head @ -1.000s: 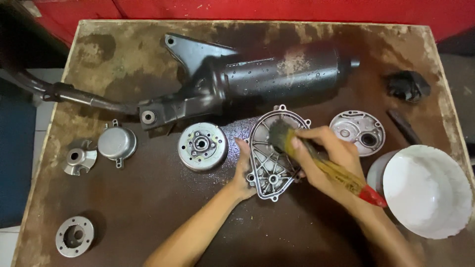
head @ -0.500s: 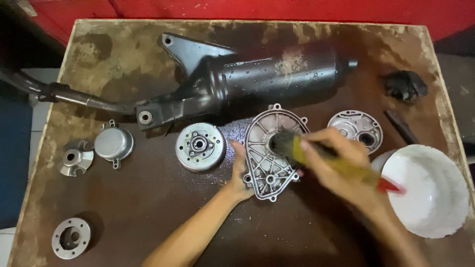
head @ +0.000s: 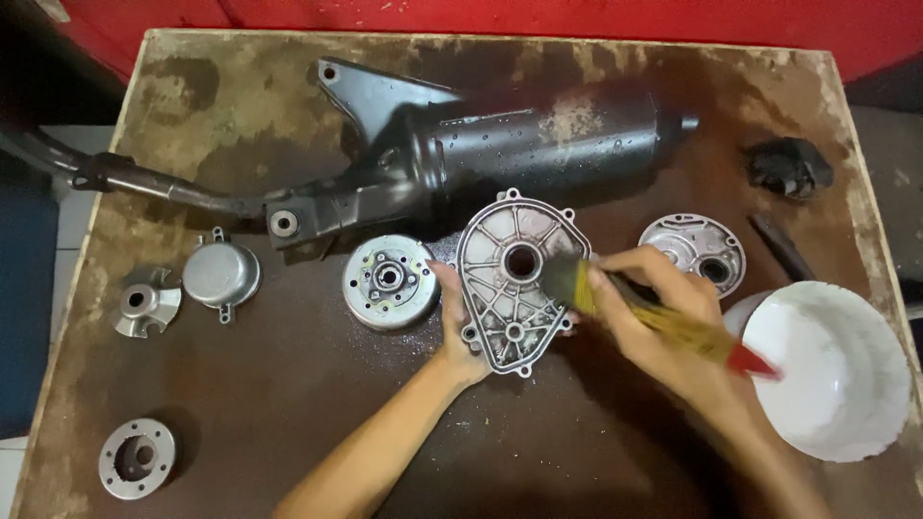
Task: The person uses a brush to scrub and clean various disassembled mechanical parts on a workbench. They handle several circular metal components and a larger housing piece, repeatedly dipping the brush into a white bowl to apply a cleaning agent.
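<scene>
A grey cast-metal engine cover [head: 514,279] with ribs and a round hole lies flat on the brown table. My left hand [head: 454,322] presses on its left edge and holds it still. My right hand [head: 654,322] grips a paintbrush [head: 663,322] with a yellow handle and a red tip. The bristles rest on the cover's right side, near the hole. The brush is blurred.
A black exhaust muffler [head: 481,154] with its pipe lies across the back. A round rotor [head: 389,281] sits left of the cover, a second cover [head: 694,252] to its right. A white bowl [head: 832,370] stands at the right edge. Small metal parts [head: 221,274] lie at the left.
The brush head has slid from the cover's upper part down to its right side. My left hand stays on the cover's left edge. The view has shifted slightly.
</scene>
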